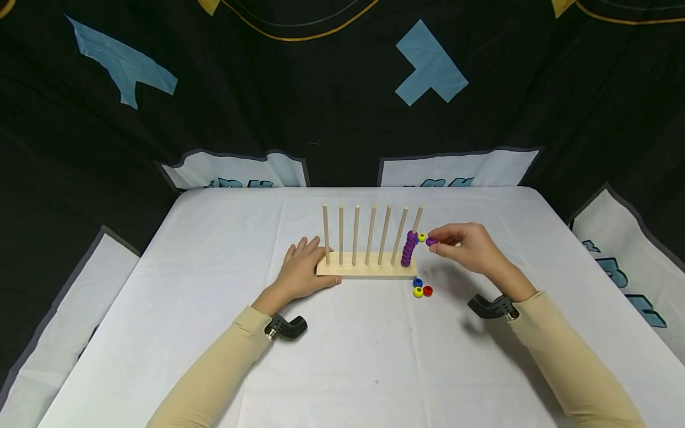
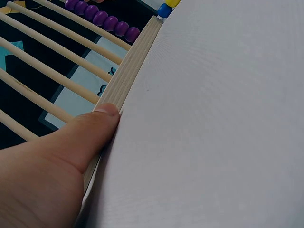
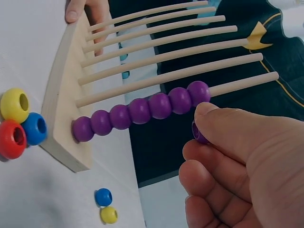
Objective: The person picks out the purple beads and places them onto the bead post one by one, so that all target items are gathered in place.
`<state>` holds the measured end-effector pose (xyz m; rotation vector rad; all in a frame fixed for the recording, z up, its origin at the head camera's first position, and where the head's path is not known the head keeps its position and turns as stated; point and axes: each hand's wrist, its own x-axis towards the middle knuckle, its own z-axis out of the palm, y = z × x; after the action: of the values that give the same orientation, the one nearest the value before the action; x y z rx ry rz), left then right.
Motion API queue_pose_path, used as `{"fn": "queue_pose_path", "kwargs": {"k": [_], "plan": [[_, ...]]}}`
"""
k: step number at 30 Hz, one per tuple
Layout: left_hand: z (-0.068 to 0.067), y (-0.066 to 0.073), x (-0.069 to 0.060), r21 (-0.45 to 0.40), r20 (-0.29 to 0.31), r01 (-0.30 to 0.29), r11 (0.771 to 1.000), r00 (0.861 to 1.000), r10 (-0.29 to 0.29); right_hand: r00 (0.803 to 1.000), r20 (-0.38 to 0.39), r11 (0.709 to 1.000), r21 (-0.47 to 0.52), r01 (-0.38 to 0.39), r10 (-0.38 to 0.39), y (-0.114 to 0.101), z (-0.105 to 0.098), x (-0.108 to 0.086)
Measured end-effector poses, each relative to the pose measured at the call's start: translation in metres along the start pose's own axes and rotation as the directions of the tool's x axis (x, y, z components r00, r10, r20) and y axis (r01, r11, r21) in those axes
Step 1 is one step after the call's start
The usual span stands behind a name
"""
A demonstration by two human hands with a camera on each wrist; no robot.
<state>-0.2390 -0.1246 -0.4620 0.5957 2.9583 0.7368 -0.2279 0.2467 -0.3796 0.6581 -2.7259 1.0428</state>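
A wooden peg rack (image 1: 369, 271) stands on the table with a row of upright pegs. My left hand (image 1: 301, 266) holds its left end, the thumb along the front edge and the fingers behind. Purple beads (image 3: 139, 111) are stacked on the rightmost peg, whose upper part is bare. Beside that stack, my right hand (image 1: 471, 246) pinches one more purple bead (image 1: 431, 241) between thumb and fingers. The right wrist view shows this bead close to the top of the stack, off the peg and mostly covered by the fingers.
By the rack's front right corner lie a blue bead (image 1: 418, 282), a yellow bead (image 1: 418, 292) and a red bead (image 1: 428, 290). Behind its right end are another yellow bead (image 3: 109, 214) and blue bead (image 3: 103, 197). White cloth (image 1: 342, 356) covers the table; dark curtains (image 1: 342, 101) hang behind.
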Motion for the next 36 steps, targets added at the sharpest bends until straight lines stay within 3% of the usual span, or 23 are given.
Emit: {"fn": "queue_pose_path", "kwargs": {"k": [18,36], "plan": [[0.0,0.0,0.0,-0.005,0.007,0.008,1.0,1.0,-0.008,1.0,-0.017,1.0,0.003,0.023,-0.023,-0.016,-0.023,0.012],[0.0,0.0,-0.001,-0.007,0.001,0.004,1.0,1.0,-0.004,0.994,-0.083,0.997,-0.037,0.071,-0.074,-0.039,-0.038,0.03]]}}
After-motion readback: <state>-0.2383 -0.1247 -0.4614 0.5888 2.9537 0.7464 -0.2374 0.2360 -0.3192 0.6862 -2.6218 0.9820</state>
